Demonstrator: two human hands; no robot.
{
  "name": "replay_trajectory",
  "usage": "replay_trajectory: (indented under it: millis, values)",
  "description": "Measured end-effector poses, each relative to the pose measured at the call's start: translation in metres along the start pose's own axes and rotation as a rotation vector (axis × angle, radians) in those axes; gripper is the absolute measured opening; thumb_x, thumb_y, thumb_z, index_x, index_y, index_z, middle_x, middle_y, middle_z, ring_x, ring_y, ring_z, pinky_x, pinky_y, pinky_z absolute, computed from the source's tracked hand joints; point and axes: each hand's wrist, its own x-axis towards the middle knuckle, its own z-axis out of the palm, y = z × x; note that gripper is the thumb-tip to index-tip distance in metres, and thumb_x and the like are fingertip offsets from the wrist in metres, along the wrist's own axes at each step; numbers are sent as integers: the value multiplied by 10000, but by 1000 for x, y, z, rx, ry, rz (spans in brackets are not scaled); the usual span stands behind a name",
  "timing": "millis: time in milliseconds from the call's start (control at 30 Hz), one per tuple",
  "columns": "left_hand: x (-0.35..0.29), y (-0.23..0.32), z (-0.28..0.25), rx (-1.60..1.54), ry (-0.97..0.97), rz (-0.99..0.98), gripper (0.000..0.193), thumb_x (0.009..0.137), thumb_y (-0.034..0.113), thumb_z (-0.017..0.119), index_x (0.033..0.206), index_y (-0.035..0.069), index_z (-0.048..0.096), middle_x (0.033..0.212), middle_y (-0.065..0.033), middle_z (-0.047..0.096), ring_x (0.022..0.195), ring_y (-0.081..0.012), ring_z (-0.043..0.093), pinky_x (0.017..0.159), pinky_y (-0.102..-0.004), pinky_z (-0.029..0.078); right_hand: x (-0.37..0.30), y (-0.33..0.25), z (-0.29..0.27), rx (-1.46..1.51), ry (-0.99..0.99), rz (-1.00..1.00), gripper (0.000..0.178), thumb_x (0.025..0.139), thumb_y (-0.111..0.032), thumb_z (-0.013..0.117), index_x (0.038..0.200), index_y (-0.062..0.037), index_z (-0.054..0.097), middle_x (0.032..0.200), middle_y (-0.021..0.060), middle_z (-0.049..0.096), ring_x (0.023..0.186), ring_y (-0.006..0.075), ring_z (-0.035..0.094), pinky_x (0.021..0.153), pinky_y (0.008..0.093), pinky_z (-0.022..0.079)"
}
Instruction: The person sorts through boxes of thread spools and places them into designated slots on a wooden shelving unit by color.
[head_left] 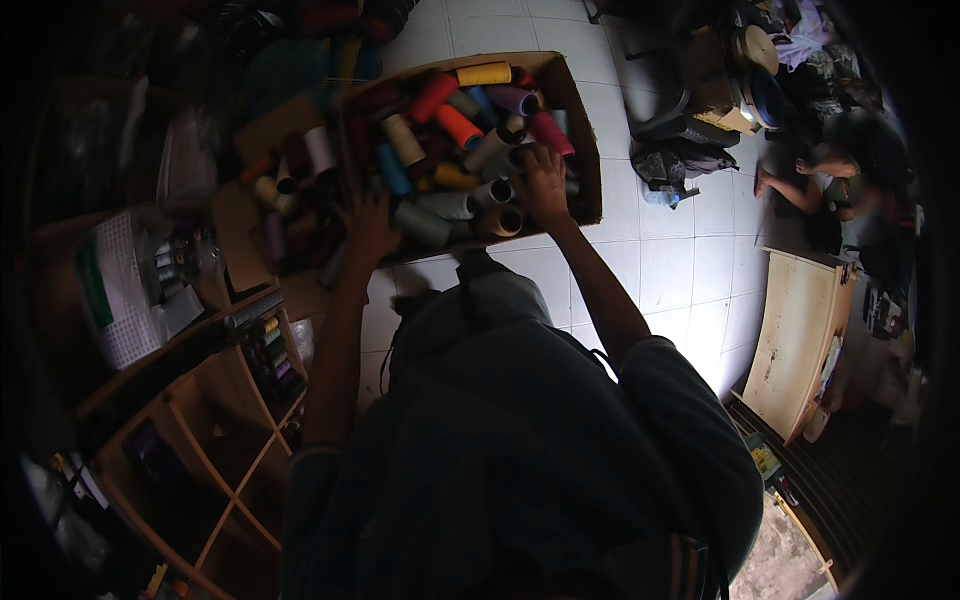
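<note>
A cardboard box (583,185) full of thread spools stands before me. The spools lie in a jumble: a red one (433,97), an orange one (459,128), a yellow one (484,74), a blue one (393,170) and many others. At the box's near left corner is my left hand (368,222), its fingers apart and nothing seen in them. My right hand (543,186) reaches over the near right side, fingers spread on the spools beside a dark one; its fingertips are partly lost in shadow. A grey-green spool (421,225) lies between the hands.
More spools, a pale one (318,150) among them, lie left of the box in shadow. A wooden shelf with compartments (235,492) runs along my left, with a printed sheet (118,290) above. White floor tiles (665,265) extend right, toward a wooden panel (795,335) and another person's arm (790,190).
</note>
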Motion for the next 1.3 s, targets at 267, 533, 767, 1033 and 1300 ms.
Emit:
replay_trajectory:
  millis: [267,533,767,1033,1300]
  values:
    - [-18,-11,-14,-265,260,-46,577,686,239,749,1204,90,545,1168,-153,533,1141,-337,473,925,-512,391,8,19,11,112,-32,-174,268,799,-193,682,1007,-35,619,1095,133,578,1060,315,530,949,477,370]
    - [-31,8,-3,-666,532,-61,528,707,107,729,1189,37,524,1086,-171,531,1057,-370,532,913,-424,441,22,24,-8,474,55,53,171,873,-119,571,1004,-12,596,982,195,612,954,363,585,825,430,452]
    - [-30,13,2,-895,489,-262,470,732,158,752,1146,48,560,1087,-151,603,1055,-287,577,932,-379,439,67,48,-11,86,-37,48,243,860,-180,595,1061,-43,602,1024,196,611,953,384,605,836,447,477]
    - [-21,12,6,-903,543,-350,425,754,168,721,1122,29,560,1035,-154,641,977,-261,623,882,-376,461,60,98,14,-121,-410,371,454,832,-346,599,1190,-75,535,1120,224,594,1005,413,607,868,483,496]
    - [27,2,-15,-756,139,152,556,722,197,726,1222,47,534,1123,-181,621,1060,-356,593,894,-421,470,49,87,-7,-55,-325,348,551,800,-349,652,1240,-63,483,1103,225,581,1030,407,587,874,492,475]
